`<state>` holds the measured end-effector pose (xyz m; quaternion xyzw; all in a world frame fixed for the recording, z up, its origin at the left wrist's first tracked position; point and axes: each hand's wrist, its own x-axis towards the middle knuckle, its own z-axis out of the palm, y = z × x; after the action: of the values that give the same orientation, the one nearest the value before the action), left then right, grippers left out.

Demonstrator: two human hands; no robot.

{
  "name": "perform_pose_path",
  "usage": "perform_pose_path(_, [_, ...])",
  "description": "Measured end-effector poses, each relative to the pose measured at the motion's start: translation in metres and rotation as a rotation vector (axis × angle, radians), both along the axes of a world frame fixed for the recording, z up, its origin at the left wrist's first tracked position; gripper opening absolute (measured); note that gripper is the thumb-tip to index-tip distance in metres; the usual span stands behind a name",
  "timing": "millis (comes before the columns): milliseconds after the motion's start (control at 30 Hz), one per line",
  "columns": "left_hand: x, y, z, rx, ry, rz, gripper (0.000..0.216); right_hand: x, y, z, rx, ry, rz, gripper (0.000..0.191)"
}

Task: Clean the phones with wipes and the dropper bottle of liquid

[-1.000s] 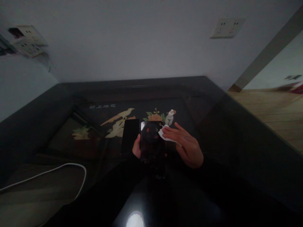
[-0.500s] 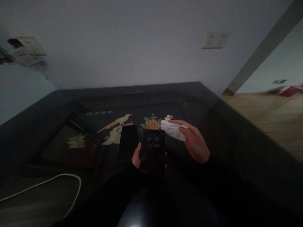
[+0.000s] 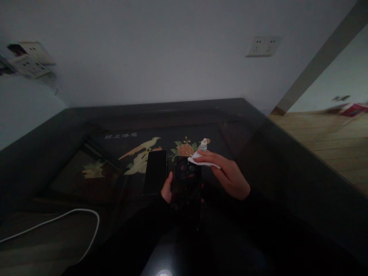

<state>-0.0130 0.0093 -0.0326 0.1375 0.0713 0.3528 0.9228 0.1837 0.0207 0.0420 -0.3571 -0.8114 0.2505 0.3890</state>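
Note:
My left hand (image 3: pixel 167 188) is wrapped round a dark smartphone (image 3: pixel 186 199), its back and round camera block turned up toward me. A folded white tissue (image 3: pixel 205 164) is pinched in my right hand (image 3: pixel 228 174), and its left tip meets the phone's upper right corner beside the camera block. Just behind those fingers stands a small clear bottle (image 3: pixel 203 144) with a white cap, its lower part hidden by the hand. A second black smartphone (image 3: pixel 155 172) lies flat on the table, screen up, to the left of the held one.
The glossy dark table (image 3: pixel 161 109) bears an inlaid bird and flowers and stands against a pale wall. A white cable (image 3: pixel 71 211) curves across the lower left. Wall sockets (image 3: pixel 263 46) are at right, with more sockets (image 3: pixel 34 57) at left.
My right hand has brought the tissue left and down onto the phone's top corner, flattening it. More of the bottle now shows. The left hand and phone have hardly moved.

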Motion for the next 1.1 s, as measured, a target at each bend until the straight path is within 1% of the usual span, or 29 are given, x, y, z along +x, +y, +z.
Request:
perform_pose_path(100, [0.002, -0.001, -0.001, 0.007, -0.003, -0.008, 0.061, -0.003, 0.000, 0.003, -0.103, 0.062, 0.016, 0.036])
perform_pose_path(167, [0.002, -0.003, -0.002, 0.023, 0.004, -0.040, 0.062, -0.005, 0.002, 0.005, -0.149, 0.112, 0.017, 0.035])
perform_pose_path(233, [0.003, -0.004, -0.002, 0.030, 0.016, -0.043, 0.062, -0.005, 0.004, 0.007, -0.159, 0.138, -0.003, 0.033])
perform_pose_path(367, [0.002, -0.006, -0.001, 0.001, 0.057, 0.031, 0.062, -0.001, 0.008, 0.008, -0.203, 0.151, -0.045, 0.031])
perform_pose_path(467, [0.002, -0.005, 0.001, -0.014, 0.081, 0.010, 0.060, 0.000, 0.008, 0.008, -0.236, 0.154, -0.043, 0.032])
perform_pose_path(567, [0.002, -0.004, 0.002, 0.022, 0.078, -0.005, 0.061, 0.001, 0.008, 0.010, -0.244, 0.127, -0.050, 0.032])
perform_pose_path(667, [0.002, -0.003, 0.003, 0.049, 0.073, 0.023, 0.061, 0.003, 0.009, 0.013, -0.258, 0.094, -0.071, 0.031])
perform_pose_path(767, [0.004, -0.005, 0.002, 0.034, 0.073, 0.042, 0.060, 0.003, 0.010, 0.014, -0.262, 0.112, -0.084, 0.030])
perform_pose_path(867, [0.006, -0.007, 0.000, 0.035, 0.082, -0.033, 0.062, -0.003, 0.010, 0.013, -0.240, 0.116, -0.061, 0.030])
perform_pose_path(1000, [0.005, -0.008, -0.001, 0.104, 0.137, -0.173, 0.064, -0.012, 0.010, 0.013, -0.180, 0.069, 0.001, 0.030])
perform_pose_path(1100, [0.004, -0.008, -0.001, 0.103, 0.152, -0.194, 0.064, -0.012, 0.012, 0.016, -0.139, 0.035, 0.022, 0.030])
